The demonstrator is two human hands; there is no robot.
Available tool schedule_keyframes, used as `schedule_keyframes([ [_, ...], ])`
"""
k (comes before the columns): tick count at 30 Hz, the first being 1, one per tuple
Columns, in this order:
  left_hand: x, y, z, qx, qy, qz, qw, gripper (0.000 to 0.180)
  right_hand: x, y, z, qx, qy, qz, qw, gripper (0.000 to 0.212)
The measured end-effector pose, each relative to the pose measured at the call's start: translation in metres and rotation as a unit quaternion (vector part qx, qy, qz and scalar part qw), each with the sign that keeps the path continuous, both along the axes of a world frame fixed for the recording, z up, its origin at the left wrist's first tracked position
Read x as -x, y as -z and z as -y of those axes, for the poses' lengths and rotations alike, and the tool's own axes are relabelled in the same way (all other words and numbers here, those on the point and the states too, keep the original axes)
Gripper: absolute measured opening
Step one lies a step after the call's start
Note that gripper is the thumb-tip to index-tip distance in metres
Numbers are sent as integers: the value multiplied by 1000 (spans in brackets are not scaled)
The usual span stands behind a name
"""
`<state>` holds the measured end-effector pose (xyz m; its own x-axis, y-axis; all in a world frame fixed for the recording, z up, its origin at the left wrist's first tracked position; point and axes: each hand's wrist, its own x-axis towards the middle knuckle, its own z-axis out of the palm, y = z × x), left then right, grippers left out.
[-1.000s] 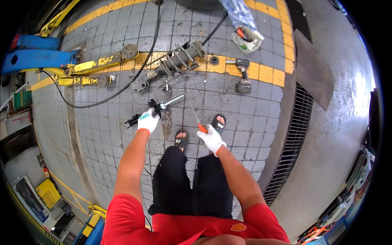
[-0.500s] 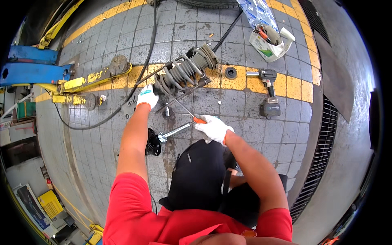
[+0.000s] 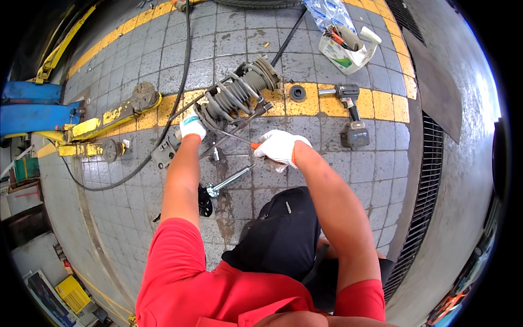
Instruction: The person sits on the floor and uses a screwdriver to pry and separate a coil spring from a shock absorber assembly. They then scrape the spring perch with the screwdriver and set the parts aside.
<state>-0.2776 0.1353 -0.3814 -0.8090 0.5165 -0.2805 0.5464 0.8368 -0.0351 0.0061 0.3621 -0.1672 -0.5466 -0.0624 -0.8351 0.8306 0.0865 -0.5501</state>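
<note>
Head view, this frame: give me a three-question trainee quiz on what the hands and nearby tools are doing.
1. True or false: the left hand rests on the lower end of the coil spring strut.
2. Which does the right hand hold? A) the cordless impact wrench B) an orange-handled screwdriver C) the loose strut rod
3. Fill in: the black rubber ring lies on the ______ floor stripe.

Key:
1. True; the gloved hand is at the spring's lower end.
2. B; its shaft points toward the strut.
3. Yellow.
</note>
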Motion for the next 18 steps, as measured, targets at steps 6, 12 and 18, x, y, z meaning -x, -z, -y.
schedule_keyframes([
  [6,16,13,22,70,-19,-10,997,31,-3,-13,34,-48,7,-30,998,36],
  [12,0,3,-7,71,-22,0,997,21,-24,13,48,-27,84,-42,995,39],
  [18,21,29,4,56,-31,-23,998,22,-5,-3,27,-31,32,-48,998,50],
])
